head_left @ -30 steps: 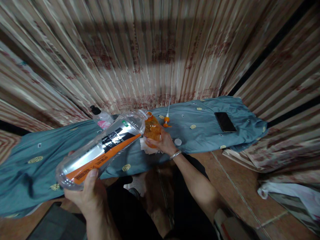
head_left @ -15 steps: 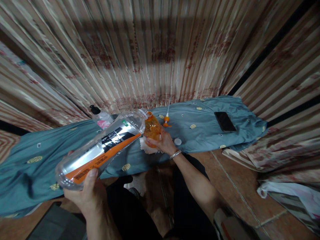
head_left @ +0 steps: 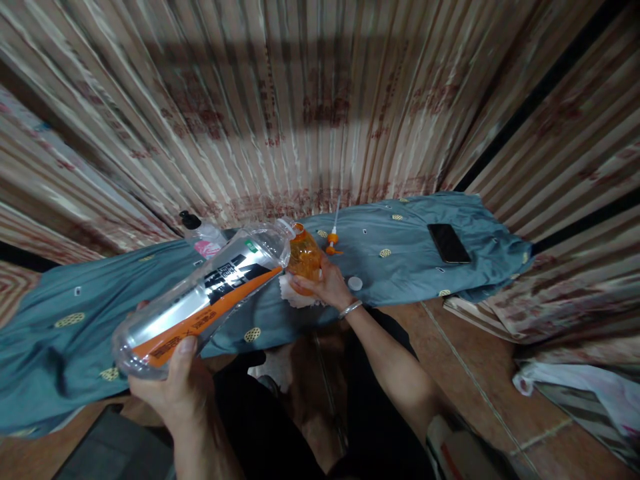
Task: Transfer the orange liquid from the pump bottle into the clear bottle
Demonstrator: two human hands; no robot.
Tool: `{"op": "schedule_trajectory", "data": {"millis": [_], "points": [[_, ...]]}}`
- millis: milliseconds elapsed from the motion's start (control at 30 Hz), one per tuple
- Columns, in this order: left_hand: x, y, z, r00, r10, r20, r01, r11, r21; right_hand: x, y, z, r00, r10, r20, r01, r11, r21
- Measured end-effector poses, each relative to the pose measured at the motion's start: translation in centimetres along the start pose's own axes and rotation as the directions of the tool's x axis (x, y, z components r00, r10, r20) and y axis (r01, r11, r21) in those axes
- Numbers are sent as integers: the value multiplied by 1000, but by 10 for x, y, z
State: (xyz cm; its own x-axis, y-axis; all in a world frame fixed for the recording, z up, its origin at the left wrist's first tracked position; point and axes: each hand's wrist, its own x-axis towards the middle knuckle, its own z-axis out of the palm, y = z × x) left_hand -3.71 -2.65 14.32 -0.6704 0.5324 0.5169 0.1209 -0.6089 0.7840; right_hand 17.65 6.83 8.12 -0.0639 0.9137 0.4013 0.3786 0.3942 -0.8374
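My left hand (head_left: 175, 387) is wrapped round the base of a large clear plastic bottle (head_left: 205, 300) with a silver and orange label. The bottle is tilted, its mouth up against the neck of an orange translucent pump bottle (head_left: 305, 257). That smaller bottle is gripped by my right hand (head_left: 327, 283), which wears a bracelet at the wrist. Under it lies a crumpled white tissue (head_left: 295, 295). An orange pump head (head_left: 333, 243) with a clear tube stands upside down just behind my right hand. A round white cap (head_left: 355, 284) lies to the right.
A blue-green patterned cloth (head_left: 385, 287) covers the long narrow surface. On it are a black phone (head_left: 449, 243) at the right and a clear bottle with a black pump (head_left: 205, 239) at the back left. Striped curtains (head_left: 300, 100) hang behind and at both sides.
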Motion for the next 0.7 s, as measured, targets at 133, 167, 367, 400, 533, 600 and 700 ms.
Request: {"op": "schedule_trajectory", "data": {"millis": [133, 167, 367, 400, 533, 600, 700], "points": [[-1, 1, 0, 1000, -30, -1, 30, 1000, 8, 0, 0, 0, 1000, 11, -1, -11, 1000, -11], [-1, 1, -1, 1000, -24, -4, 24, 1000, 7, 0, -1, 0, 1000, 10, -2, -10, 1000, -7], [-1, -1, -2, 1000, -24, -16, 24, 1000, -1, -1, -1, -1, 1000, -14, -3, 14, 1000, -10], [-1, -1, -2, 999, -28, -19, 28, 1000, -3, -1, -1, -1, 1000, -13, -2, 12, 1000, -10], [-1, 1, 0, 1000, -20, -4, 20, 1000, -2, -1, 1, 0, 1000, -6, 4, 6, 1000, 4], [0, 3, 1, 1000, -6, 18, 6, 1000, -11, -1, 2, 0, 1000, -6, 2, 6, 1000, 1], [0, 3, 2, 1000, 9, 26, -9, 1000, -14, -1, 3, 0, 1000, -25, -12, 25, 1000, -1]]}}
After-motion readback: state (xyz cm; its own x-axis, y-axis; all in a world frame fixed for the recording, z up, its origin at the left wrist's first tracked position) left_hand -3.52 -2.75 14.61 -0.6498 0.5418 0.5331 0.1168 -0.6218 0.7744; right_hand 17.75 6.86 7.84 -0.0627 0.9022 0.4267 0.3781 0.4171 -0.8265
